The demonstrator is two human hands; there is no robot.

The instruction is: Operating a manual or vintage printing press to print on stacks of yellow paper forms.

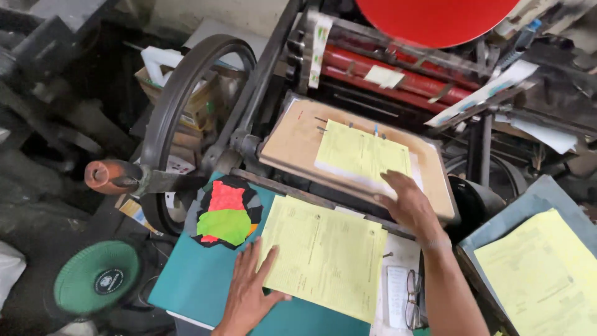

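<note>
Watching my right hand (407, 202) press flat, ungripped, on the sheet (360, 155) up on the platen (292, 140), left hand (249, 292) splayed on the stack (323, 255) just below it.

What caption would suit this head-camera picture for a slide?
At a printing press, the right hand rests on a yellow sheet on the platen while the left hand presses the yellow stack.

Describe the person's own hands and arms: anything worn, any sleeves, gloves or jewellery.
Both hands are bare, with no gloves. The left hand shows no ring or watch, and only its wrist is in view. The right hand leads to a bare forearm with no sleeve in view. A thin band may circle the right wrist; too faint to confirm.
</note>
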